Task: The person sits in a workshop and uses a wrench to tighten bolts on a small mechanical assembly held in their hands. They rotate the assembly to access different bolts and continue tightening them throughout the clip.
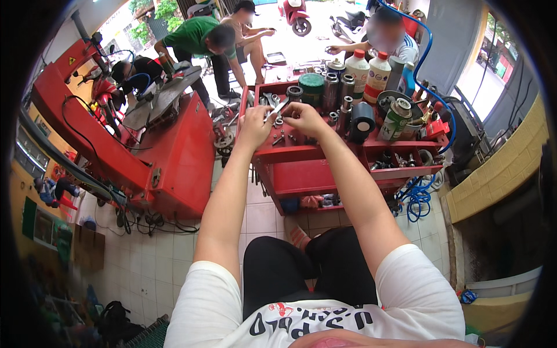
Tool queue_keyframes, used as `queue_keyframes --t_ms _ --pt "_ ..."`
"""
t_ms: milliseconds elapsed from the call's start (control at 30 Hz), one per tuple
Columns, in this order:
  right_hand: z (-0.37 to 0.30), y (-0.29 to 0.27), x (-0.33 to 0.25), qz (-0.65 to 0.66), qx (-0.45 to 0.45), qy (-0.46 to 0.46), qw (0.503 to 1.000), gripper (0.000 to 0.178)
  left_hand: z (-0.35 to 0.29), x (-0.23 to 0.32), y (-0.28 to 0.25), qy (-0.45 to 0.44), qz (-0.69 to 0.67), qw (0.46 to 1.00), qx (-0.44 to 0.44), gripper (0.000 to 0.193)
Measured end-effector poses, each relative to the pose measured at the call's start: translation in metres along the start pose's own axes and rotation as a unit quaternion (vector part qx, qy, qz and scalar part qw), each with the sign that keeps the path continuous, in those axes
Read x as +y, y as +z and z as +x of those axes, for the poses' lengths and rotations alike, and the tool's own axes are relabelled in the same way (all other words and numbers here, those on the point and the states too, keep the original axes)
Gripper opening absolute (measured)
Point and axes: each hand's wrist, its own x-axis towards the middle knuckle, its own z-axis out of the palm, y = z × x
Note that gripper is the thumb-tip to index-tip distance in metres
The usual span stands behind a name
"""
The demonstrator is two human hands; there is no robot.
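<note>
Two hands over the top tray of a red tool cart [301, 155]. Left hand [255, 124] pinched on a silver wrench [278, 108] that runs far-right from its fingers; right hand [304, 116] just beside it, fingers curled together on a small metal part, too small to identify. Tray holds loose sockets and bolts near the hands, two steel cylinders [339, 87] and one green-lidded tin [311, 83] further back, one black cylinder [362, 122] right. Two white bottles with red caps [368, 71] at far right. Lower shelf: more small fittings. Red machine [168, 151] stands left of the cart
</note>
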Motion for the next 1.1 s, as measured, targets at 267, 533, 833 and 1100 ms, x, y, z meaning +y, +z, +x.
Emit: queue_keyframes --t_ms 267,533,833,1100 --pt "-0.005 -0.003 -0.009 -0.005 -0.014 0.023 1.0 0.02 -0.003 0.013 -0.006 -0.019 0.026 0.999 -0.019 0.036" --pt "-0.001 -0.003 -0.009 -0.015 -0.013 0.02 1.0 0.02 0.001 0.008 -0.01 -0.022 0.0 0.999 -0.037 0.036" --pt "-0.001 -0.002 -0.007 -0.007 0.001 -0.002 1.0 0.02 -0.002 0.009 -0.005 -0.026 0.016 0.999 0.009 0.04" --pt "-0.001 0.0 -0.011 -0.021 -0.008 0.012 1.0 0.02 -0.002 0.003 -0.006 -0.035 0.011 0.999 -0.032 0.031"
